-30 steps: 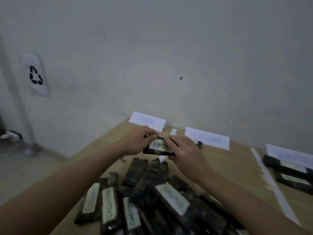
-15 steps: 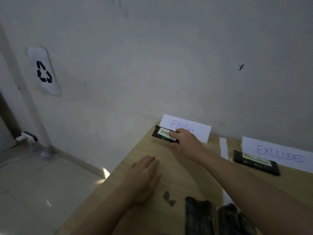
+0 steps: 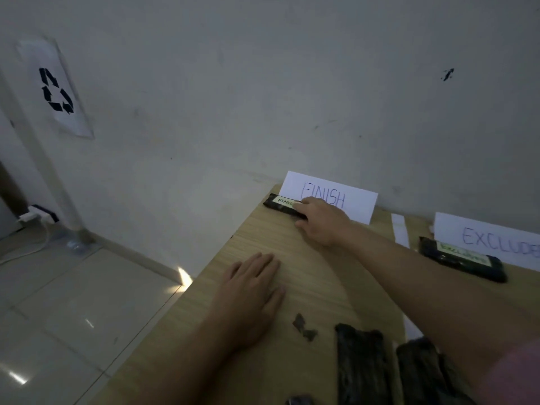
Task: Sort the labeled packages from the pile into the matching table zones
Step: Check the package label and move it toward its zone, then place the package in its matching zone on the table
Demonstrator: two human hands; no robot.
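Observation:
A black package with a pale FINISH label (image 3: pixel 279 203) lies at the table's far left corner, right in front of the white FINISH sign (image 3: pixel 350 200). My right hand (image 3: pixel 323 225) reaches over its right end, fingers on top and thumb at the near edge, pinching it. My left hand (image 3: pixel 251 290) rests flat on the wooden table (image 3: pixel 292 252), fingers straight, holding nothing. Dark packages of the pile (image 3: pixel 362 366) show at the bottom edge, partly hidden by my right forearm.
A package labelled EXCLUDED (image 3: pixel 461 258) lies before the EXCLUDED sign (image 3: pixel 493 241). A white tape strip (image 3: pixel 399 229) divides the two zones. A small dark scrap (image 3: pixel 304 327) lies near the pile. The table's left edge drops to a tiled floor (image 3: pixel 73 302); the wall stands directly behind.
A second ago both hands held the FINISH package above the pile. The right hand then carried it to the FINISH sign and the left hand went flat onto the table; little has moved since.

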